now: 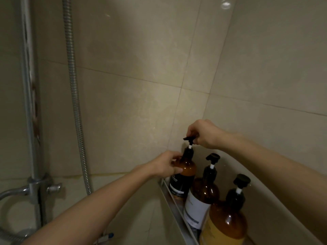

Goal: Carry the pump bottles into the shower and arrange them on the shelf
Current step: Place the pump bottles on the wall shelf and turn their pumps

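Observation:
Three amber pump bottles stand in a row on a metal shelf fixed to the right wall. The far bottle has a black label. My left hand grips its shoulder, and my right hand pinches its black pump head from above. The middle bottle carries a white label. The near bottle has a yellowish label. Neither of these two is touched.
A chrome shower riser pipe and a ribbed metal hose run down the left wall to the tap fittings. Beige tiled walls meet in a corner just behind the far bottle.

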Demonstrator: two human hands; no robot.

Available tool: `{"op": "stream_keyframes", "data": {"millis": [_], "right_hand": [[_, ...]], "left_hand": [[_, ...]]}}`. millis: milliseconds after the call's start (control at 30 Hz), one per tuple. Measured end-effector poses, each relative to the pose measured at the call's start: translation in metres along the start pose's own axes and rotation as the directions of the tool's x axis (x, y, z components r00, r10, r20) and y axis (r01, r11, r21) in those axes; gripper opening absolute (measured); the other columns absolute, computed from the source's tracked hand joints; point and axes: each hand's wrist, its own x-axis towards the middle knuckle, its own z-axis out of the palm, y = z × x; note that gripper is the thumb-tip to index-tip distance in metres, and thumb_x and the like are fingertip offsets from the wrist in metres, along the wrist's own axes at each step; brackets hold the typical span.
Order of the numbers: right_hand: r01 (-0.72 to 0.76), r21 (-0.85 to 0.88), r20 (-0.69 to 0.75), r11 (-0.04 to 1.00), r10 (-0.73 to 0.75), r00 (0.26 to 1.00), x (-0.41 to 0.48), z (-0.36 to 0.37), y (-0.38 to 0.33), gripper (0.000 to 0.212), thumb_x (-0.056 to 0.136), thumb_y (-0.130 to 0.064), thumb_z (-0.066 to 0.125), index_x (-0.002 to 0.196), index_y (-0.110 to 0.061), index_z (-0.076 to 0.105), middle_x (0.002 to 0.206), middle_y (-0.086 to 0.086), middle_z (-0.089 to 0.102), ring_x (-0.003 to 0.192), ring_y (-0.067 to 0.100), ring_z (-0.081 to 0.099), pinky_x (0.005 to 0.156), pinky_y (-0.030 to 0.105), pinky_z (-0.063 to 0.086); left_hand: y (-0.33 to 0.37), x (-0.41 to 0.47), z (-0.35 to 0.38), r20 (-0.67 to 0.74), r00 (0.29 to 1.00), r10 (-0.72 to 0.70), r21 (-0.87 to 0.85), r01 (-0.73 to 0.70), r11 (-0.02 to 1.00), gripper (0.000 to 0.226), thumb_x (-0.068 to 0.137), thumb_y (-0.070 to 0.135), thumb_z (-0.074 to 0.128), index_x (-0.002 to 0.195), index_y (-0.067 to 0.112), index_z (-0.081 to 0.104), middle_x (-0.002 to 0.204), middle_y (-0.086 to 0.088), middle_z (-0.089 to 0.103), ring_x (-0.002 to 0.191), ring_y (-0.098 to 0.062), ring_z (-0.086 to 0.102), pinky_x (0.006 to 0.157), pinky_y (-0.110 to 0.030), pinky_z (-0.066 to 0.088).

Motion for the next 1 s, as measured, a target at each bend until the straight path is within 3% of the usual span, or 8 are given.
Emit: {"op": "stream_keyframes", "data": {"millis": [200, 367, 533, 667, 800, 867, 1000], "right_hand": [[-0.004, -0.008, -0.015, 1.0, 0.004, 1.0, -0.002, 0.0, -0.003, 0.022, 0.084, 0.002, 0.06, 0.097, -0.014, 0.068, 0.087, -0.001, 0.06, 0.082, 0.015, 0.059, 0.071, 0.021, 0.048], [-0.011, -0.018, -0.016, 1.0, 0.011, 1.0, -0.002, 0.0, -0.005, 0.022, 0.084, 0.001, 0.061, 0.098, -0.014, 0.068, 0.089, 0.0, 0.062, 0.083, 0.016, 0.06, 0.069, 0.02, 0.047], [-0.01, -0.013, -0.008, 1.0, 0.01, 1.0, -0.003, 0.0, -0.006, 0.021, 0.084, 0.001, 0.061, 0.097, -0.015, 0.067, 0.087, -0.001, 0.06, 0.083, 0.016, 0.06, 0.07, 0.021, 0.048], [-0.008, -0.025, -0.018, 1.0, 0.007, 1.0, -0.004, 0.0, -0.005, 0.021, 0.084, 0.0, 0.062, 0.098, -0.015, 0.067, 0.086, -0.002, 0.059, 0.081, 0.015, 0.058, 0.069, 0.021, 0.046], [-0.006, -0.039, -0.023, 0.999, 0.005, 1.0, -0.003, 0.0, -0.006, 0.021, 0.084, 0.0, 0.063, 0.099, -0.015, 0.067, 0.086, -0.001, 0.058, 0.082, 0.016, 0.059, 0.069, 0.021, 0.046], [-0.006, -0.041, -0.019, 0.999, 0.005, 1.0, -0.003, 0.0, -0.006, 0.021, 0.084, 0.0, 0.063, 0.098, -0.015, 0.067, 0.086, -0.002, 0.058, 0.081, 0.015, 0.057, 0.069, 0.021, 0.045], [0.0, -0.037, -0.023, 0.999, -0.001, 1.0, -0.005, 0.0, -0.006, 0.022, 0.084, 0.0, 0.063, 0.098, -0.015, 0.068, 0.087, -0.002, 0.059, 0.081, 0.015, 0.058, 0.069, 0.021, 0.046]], "left_hand": [[-0.001, -0.003, 0.001, -0.04, 0.999, -0.005, -0.061, 0.003, 0.998, 0.049, 0.085, 0.023, 0.066, 0.131, 0.014, 0.052, 0.127, -0.006, 0.058, 0.112, -0.018, 0.054, 0.091, -0.026, 0.043], [0.001, -0.003, 0.001, -0.012, 0.999, -0.04, -0.062, 0.039, 0.997, 0.059, 0.081, 0.009, 0.068, 0.136, 0.013, 0.046, 0.135, -0.008, 0.052, 0.119, -0.021, 0.052, 0.098, -0.027, 0.041], [0.002, -0.002, -0.003, 0.054, 0.998, -0.019, -0.015, 0.02, 1.0, 0.053, 0.088, 0.002, 0.057, 0.138, 0.011, 0.043, 0.138, -0.005, 0.05, 0.128, -0.016, 0.043, 0.096, -0.017, 0.031], [0.003, -0.002, 0.001, 0.076, 0.996, -0.036, -0.085, 0.042, 0.995, 0.055, 0.085, 0.014, 0.066, 0.136, 0.018, 0.045, 0.13, 0.0, 0.055, 0.11, -0.009, 0.052, 0.08, -0.005, 0.041], [0.003, 0.0, 0.016, -0.087, 0.996, -0.009, -0.061, 0.004, 0.998, 0.061, 0.074, 0.022, 0.077, 0.129, 0.015, 0.052, 0.125, -0.004, 0.06, 0.114, -0.017, 0.056, 0.096, -0.027, 0.045], [0.003, 0.002, 0.018, -0.117, 0.993, -0.014, -0.04, 0.01, 0.999, 0.059, 0.075, 0.02, 0.076, 0.129, 0.015, 0.051, 0.126, -0.004, 0.058, 0.116, -0.019, 0.054, 0.094, -0.025, 0.042], [0.002, 0.004, 0.008, -0.044, 0.998, -0.054, -0.032, 0.053, 0.998, 0.066, 0.078, 0.016, 0.073, 0.137, 0.016, 0.043, 0.131, -0.004, 0.052, 0.12, -0.021, 0.05, 0.095, -0.026, 0.041]]}}
